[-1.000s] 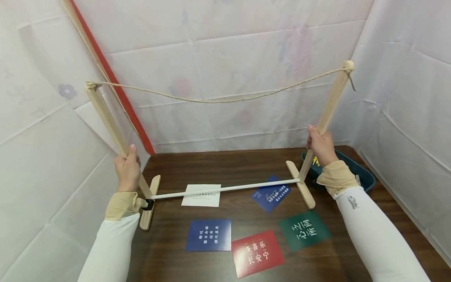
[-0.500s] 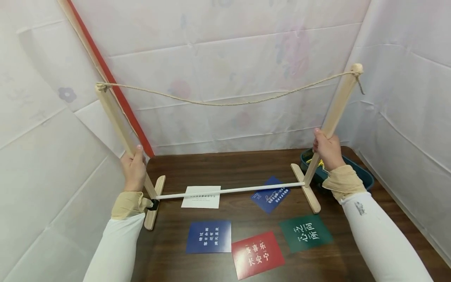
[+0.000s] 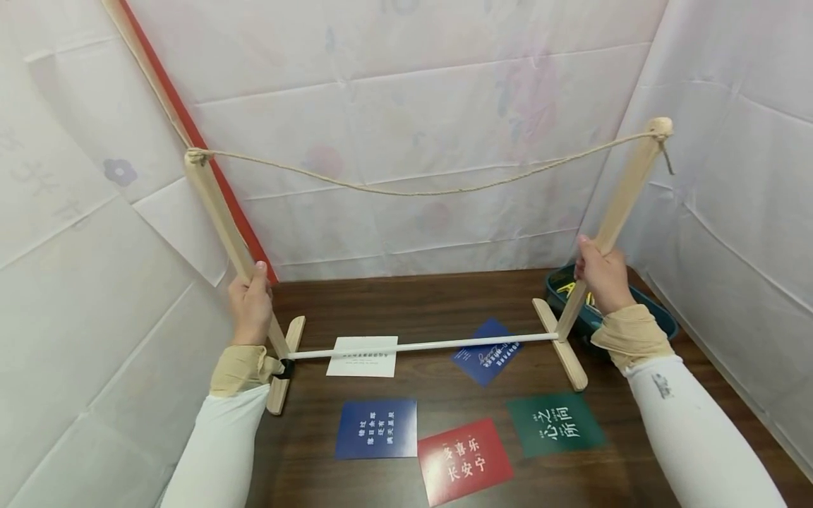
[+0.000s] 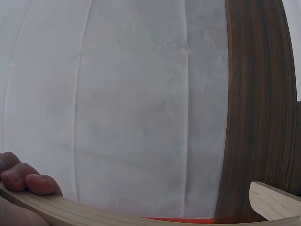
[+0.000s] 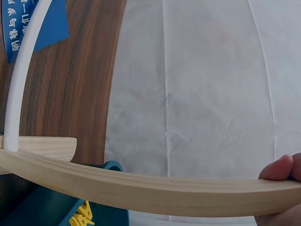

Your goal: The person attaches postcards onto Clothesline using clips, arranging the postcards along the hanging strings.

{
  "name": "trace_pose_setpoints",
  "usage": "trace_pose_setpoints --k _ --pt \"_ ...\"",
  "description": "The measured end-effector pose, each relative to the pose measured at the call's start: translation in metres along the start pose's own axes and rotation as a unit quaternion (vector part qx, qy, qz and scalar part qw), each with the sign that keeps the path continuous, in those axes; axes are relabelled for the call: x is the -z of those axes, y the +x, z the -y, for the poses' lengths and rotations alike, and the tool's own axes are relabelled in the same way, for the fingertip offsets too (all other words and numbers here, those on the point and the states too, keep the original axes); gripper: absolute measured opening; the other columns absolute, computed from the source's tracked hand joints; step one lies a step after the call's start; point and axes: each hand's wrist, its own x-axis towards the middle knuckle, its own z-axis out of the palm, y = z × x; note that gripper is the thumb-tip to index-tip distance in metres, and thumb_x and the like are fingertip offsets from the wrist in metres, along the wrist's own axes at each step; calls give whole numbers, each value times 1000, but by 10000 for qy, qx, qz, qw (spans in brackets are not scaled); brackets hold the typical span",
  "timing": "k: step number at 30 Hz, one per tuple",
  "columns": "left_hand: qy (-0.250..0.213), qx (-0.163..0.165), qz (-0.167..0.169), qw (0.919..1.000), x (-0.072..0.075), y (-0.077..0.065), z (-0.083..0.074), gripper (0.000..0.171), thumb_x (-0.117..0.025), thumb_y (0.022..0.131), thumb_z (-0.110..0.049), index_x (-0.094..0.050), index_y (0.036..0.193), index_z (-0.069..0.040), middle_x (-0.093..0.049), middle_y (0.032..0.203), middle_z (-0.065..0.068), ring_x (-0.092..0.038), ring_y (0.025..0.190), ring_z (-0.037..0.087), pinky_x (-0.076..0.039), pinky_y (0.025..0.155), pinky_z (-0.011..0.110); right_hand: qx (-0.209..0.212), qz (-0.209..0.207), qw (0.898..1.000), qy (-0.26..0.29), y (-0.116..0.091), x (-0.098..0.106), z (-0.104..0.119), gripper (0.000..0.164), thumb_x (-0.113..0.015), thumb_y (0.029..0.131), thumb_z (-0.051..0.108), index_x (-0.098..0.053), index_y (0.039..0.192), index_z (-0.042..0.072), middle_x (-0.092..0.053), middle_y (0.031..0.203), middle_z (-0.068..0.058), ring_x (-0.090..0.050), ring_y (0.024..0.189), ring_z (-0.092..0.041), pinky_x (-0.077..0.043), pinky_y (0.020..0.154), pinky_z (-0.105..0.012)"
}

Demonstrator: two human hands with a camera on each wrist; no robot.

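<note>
A wooden rack stands across the table, its two posts joined low down by a white rod [image 3: 438, 346] and at the top by a sagging string [image 3: 406, 192]. My left hand [image 3: 250, 303] grips the left post [image 3: 219, 212] at mid-height; in the left wrist view its fingers [image 4: 43, 184] curl over the wood. Around the right post [image 3: 625, 194] my right hand [image 3: 605, 276] is wrapped, and the right wrist view shows a fingertip [image 5: 277, 168] on that post. Under the posts are the left foot [image 3: 278, 395] and the right foot [image 3: 570, 363].
Under or near the rod lie a white card [image 3: 362, 365] and a blue card [image 3: 484, 363]. Closer to me are another blue card [image 3: 352, 437], a red card [image 3: 438, 476] and a green card [image 3: 524, 434]. Behind my right hand sits a dark teal basket [image 3: 663, 323] with yellow clips [image 5: 83, 214].
Both hands have moved to the right with the rack, string and rod included. The cards have stayed in place, and both hands keep their grip on the posts.
</note>
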Motion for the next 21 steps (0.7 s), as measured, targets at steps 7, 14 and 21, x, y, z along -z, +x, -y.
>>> trace_pose_setpoints --k 7,14,21 --pt "-5 13 20 10000 -7 -2 1 48 -59 113 -26 -55 69 -8 -46 53 -10 -41 48 3 -31 47 19 33 71 9999 72 -5 10 -2 44 -45 115 47 -51 98 7 -49 73 8 -49 72 -14 -48 71 -28" --pt "65 -12 158 9999 -13 -8 -3 48 -58 114 -29 -50 70 -10 -43 54 -10 -38 49 5 -30 48 19 311 -105 9991 -259 -8 18 -6 52 -44 116 48 -54 89 3 -50 68 7 -51 70 -16 -51 68 -27" --pt "415 2 242 9988 -18 -13 -5 50 -56 114 -34 -50 74 -5 -41 55 -11 -37 50 5 -31 49 21 513 -115 9986 -55 -12 25 -6 51 -46 116 42 -54 85 2 -49 65 6 -50 66 -15 -49 66 -26"
